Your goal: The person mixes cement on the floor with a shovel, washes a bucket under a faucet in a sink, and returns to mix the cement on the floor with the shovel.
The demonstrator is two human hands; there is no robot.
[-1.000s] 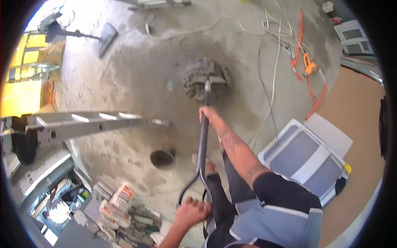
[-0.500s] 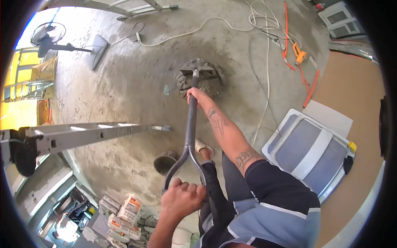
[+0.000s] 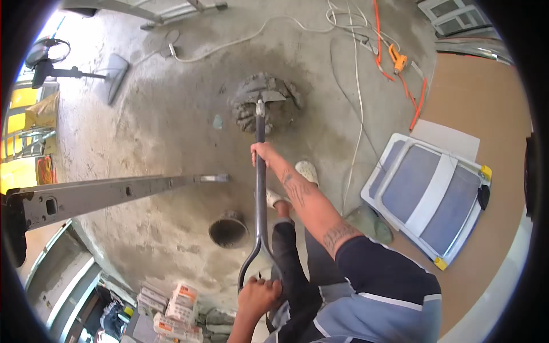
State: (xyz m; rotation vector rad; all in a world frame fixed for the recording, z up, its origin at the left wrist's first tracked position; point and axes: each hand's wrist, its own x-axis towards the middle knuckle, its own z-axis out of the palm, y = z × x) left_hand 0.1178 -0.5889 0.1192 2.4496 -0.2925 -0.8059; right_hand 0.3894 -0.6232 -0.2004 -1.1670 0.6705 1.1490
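Observation:
Both my hands hold a shovel [image 3: 261, 200] with a dark shaft and a Y-shaped handle end. My left hand [image 3: 260, 296] is closed round the grip at the near end. Farther up, my right hand [image 3: 263, 153] wraps the shaft, its tattooed forearm stretched forward. The shovel's blade rests on a heap of wet grey mortar [image 3: 250, 91] on the concrete floor; its lower edge is hard to make out. Grooves mark the heap's near side. Dark wet floor surrounds it.
A black bucket [image 3: 228, 230] stands left of my feet. An aluminium ladder [image 3: 126, 191] reaches in from the left. A folded platform trolley [image 3: 429, 197] lies at right on brown board. Cables and an orange heat-gun-like tool [image 3: 397, 60] lie beyond. Bags [image 3: 182, 303] are stacked at lower left.
The view has shifted a little. The shovel blade has shifted on the mortar, and grooves show on the heap's near side. My right hand is lower on the shaft, farther from the blade.

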